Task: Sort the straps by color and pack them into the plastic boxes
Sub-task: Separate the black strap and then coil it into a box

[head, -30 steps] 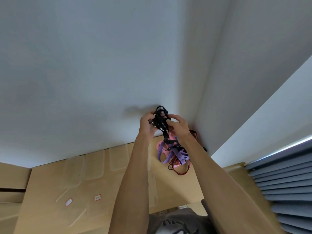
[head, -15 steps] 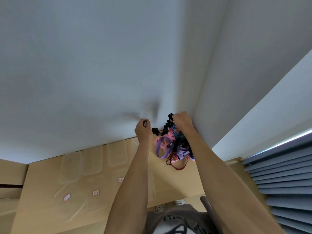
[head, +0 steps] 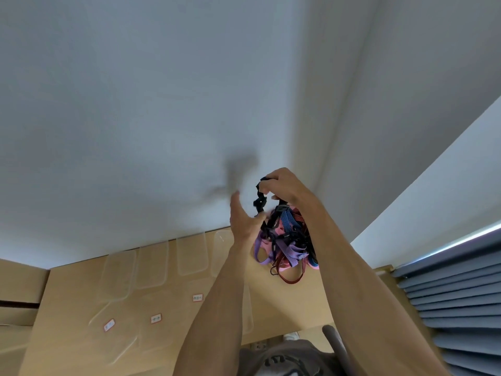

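My right hand (head: 287, 185) pinches a black strap (head: 259, 198) above the tangled bundle (head: 284, 240); my left hand (head: 242, 221) is spread apart; the plastic boxes (head: 191, 256) hold nothing yet.

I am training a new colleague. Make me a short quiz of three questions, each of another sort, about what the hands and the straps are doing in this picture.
1. True or false: the left hand grips the black strap.
2. Which hand holds the black strap up? A) left B) right C) both
3. Fill in: the tangled bundle of straps hangs above the far right part of the wooden ____.

Key:
1. False; its fingers are open beside the strap.
2. B; the right hand pinches it, lifted above the bundle.
3. table; the clear plastic boxes lie on it, apparently still without straps.
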